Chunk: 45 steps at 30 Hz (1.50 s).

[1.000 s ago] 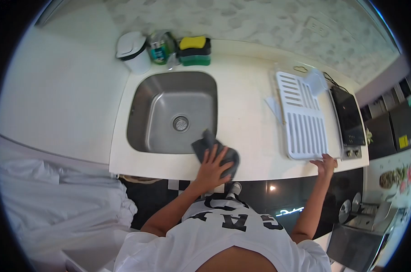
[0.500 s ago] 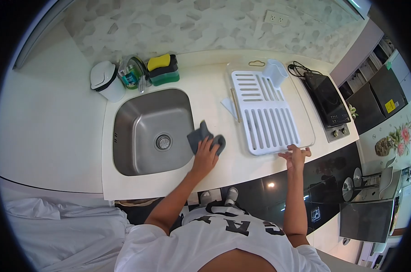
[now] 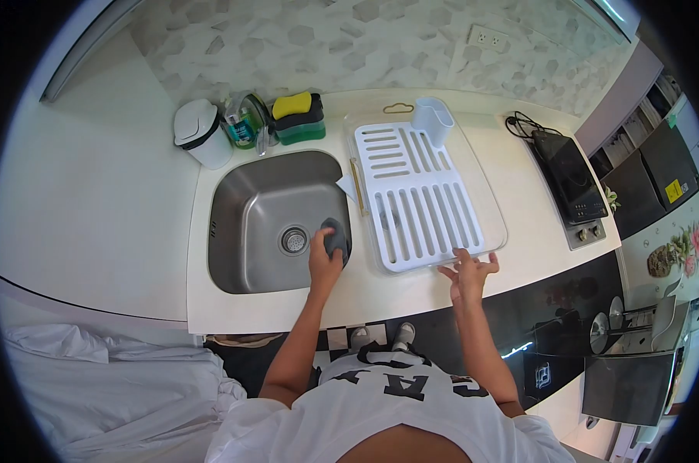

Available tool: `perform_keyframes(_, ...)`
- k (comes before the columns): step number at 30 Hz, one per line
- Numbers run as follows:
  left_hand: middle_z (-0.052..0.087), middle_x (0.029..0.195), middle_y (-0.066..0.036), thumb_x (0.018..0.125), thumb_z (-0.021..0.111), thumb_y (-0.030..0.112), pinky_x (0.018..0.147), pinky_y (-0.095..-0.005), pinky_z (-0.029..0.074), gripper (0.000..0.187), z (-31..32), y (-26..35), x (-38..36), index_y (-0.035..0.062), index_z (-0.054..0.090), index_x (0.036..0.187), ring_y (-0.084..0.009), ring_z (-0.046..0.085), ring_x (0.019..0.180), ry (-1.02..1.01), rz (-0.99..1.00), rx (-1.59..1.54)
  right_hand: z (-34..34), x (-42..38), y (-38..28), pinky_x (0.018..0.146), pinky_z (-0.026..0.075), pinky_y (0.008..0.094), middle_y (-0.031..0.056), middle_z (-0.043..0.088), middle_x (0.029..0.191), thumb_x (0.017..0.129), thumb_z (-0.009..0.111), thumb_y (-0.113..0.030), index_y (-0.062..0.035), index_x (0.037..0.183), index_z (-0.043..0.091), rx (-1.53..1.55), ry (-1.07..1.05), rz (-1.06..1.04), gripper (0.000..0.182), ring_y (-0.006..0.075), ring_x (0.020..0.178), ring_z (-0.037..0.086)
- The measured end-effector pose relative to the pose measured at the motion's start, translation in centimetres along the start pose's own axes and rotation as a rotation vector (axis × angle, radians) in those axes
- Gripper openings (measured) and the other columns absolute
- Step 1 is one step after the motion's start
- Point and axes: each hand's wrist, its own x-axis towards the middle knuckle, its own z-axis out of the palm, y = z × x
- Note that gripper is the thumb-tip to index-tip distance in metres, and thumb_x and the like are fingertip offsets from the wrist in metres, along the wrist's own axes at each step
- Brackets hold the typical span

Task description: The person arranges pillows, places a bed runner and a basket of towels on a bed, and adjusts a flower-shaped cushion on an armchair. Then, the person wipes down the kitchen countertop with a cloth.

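Observation:
My left hand is closed round a crumpled dark grey cloth, above the right rim of the steel sink. To its right, a white slatted dish rack stands in a clear tray on the counter. My right hand grips the front edge of the rack and tray, its fingertips on the rim and some fingers sticking out. A white cup-shaped holder sits at the rack's back corner. A thin tan stick lies along the rack's left side.
Behind the sink stand a lidded white bin, a green soap bottle and a yellow sponge on a green-and-black block. A black induction cooker with a coiled cord is on the right. The counter's front edge is close to my body.
The dish rack and its tray have slid left towards the sink, along with my right hand. My left hand has drawn the cloth left to the sink's rim and bunched it up.

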Motion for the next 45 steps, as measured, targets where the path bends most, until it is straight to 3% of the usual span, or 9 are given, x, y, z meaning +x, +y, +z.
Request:
perform_keyframes(4, 0.051, 0.086, -0.007, 0.069, 0.056, 0.004, 0.071, -0.0288, 0.044, 0.035, 1.3, 0.8, 3.6, 0.0026, 0.05, 0.103, -0.0148, 0.053, 0.078, -0.034, -0.597, -0.439, 1.0, -1.2, 0.4, 0.056, 0.053, 0.0341, 0.0164, 0.014, 0.131, 0.067, 0.064, -0.004, -0.0118, 0.122, 0.008, 0.045, 0.023, 0.022, 0.079, 0.0289, 0.108, 0.039)
perform_keyframes(10, 0.06, 0.079, -0.012, 0.063, 0.07, 0.033, 0.062, -0.0273, 0.045, 0.046, 4.8, -3.5, 9.8, -0.0022, 0.057, 0.089, -0.0172, 0.057, 0.068, 0.132, -0.773, -0.379, 1.2, -1.8, 0.4, 0.059, 0.054, 0.0392, 0.0192, 0.017, 0.128, 0.069, 0.061, -0.003, -0.0114, 0.121, 0.007, 0.022, -0.043, 0.023, 0.076, 0.0318, 0.104, 0.042)
perform_keyframes(19, 0.06, 0.065, -0.008, 0.063, 0.07, 0.032, 0.056, -0.0304, 0.043, 0.035, 7.0, -6.3, 12.6, -0.002, 0.062, 0.067, -0.017, 0.055, 0.057, 0.173, -0.606, -0.314, 1.1, -0.1, 1.0, 0.062, 0.054, 0.0559, 0.0235, 0.034, 0.102, 0.073, 0.053, 0.002, 0.0027, 0.122, 0.002, 0.259, -0.224, 0.278, 0.071, 0.0442, 0.071, 0.054)
perform_keyframes(29, 0.058, 0.061, -0.006, 0.066, 0.07, 0.025, 0.054, -0.0297, 0.041, 0.029, 6.6, -7.8, 12.5, -0.0024, 0.063, 0.067, -0.0139, 0.051, 0.054, 0.24, -0.604, -0.515, 2.4, -0.2, 1.5, 0.062, 0.054, 0.0554, 0.0255, 0.028, 0.11, 0.072, 0.054, 0.002, -0.0031, 0.126, -0.009, 0.245, -0.203, 0.294, 0.083, 0.0461, 0.08, 0.051)
perform_keyframes(31, 0.06, 0.072, -0.009, 0.066, 0.071, 0.033, 0.06, -0.03, 0.044, 0.041, 6.7, -9.3, 12.7, -0.0045, 0.062, 0.079, -0.0165, 0.055, 0.064, 0.173, -0.596, -0.436, 2.8, -0.7, 1.4, 0.063, 0.054, 0.0554, 0.0162, 0.041, 0.075, 0.075, 0.056, -0.004, 0.0086, 0.097, 0.032, 0.184, -0.144, 0.229, 0.035, 0.0402, 0.067, 0.057)
perform_keyframes(34, 0.057, 0.097, -0.016, 0.069, 0.066, 0.049, 0.075, -0.0306, 0.044, 0.064, 3.5, -7.4, 11.4, -0.0055, 0.054, 0.102, -0.022, 0.055, 0.084, 0.303, -0.483, -0.057, 1.6, -2.0, 1.1, 0.071, 0.051, 0.057, 0.0213, 0.045, 0.089, 0.081, 0.055, -0.019, 0.0058, 0.115, 0.026, 0.098, -0.171, 0.382, 0.051, 0.0443, 0.088, 0.053)
perform_keyframes(37, 0.052, 0.097, -0.013, 0.073, 0.069, 0.024, 0.083, -0.0312, 0.039, 0.039, -0.6, 0.5, 9.4, -0.0021, 0.051, 0.097, -0.0233, 0.05, 0.09, 0.597, -0.033, -0.057, -0.9, -4.7, -0.1, 0.074, 0.05, 0.0555, 0.0228, 0.026, 0.121, 0.081, 0.059, -0.032, -0.0007, 0.128, 0.016, 0.217, -0.403, 0.555, 0.072, 0.0401, 0.101, 0.045)
perform_keyframes(43, 0.05, 0.108, -0.017, 0.072, 0.066, 0.011, 0.096, -0.0383, 0.03, 0.028, 2.7, 17.6, -0.1, 0.001, 0.049, 0.091, -0.0289, 0.045, 0.109, -0.39, 0.27, -0.339, 2.6, -6.0, -6.0, 0.078, 0.049, 0.0367, 0.016, 0.048, 0.113, 0.085, 0.055, -0.031, -0.0043, 0.122, 0.037, 0.503, -0.663, 0.273, 0.05, 0.0245, 0.094, 0.053)
perform_keyframes(45, 0.042, 0.122, -0.021, 0.07, 0.067, 0.012, 0.101, -0.0424, 0.024, 0.031, 5.2, 22.3, -1.5, 0.0006, 0.049, 0.093, -0.0341, 0.034, 0.122, -0.642, 0.676, -0.297, 0.7, -3.4, -7.2, 0.078, 0.046, 0.0274, 0.0089, 0.056, 0.1, 0.084, 0.056, -0.018, -0.0047, 0.119, 0.045, 0.647, -0.562, 0.374, 0.039, 0.0162, 0.086, 0.056)
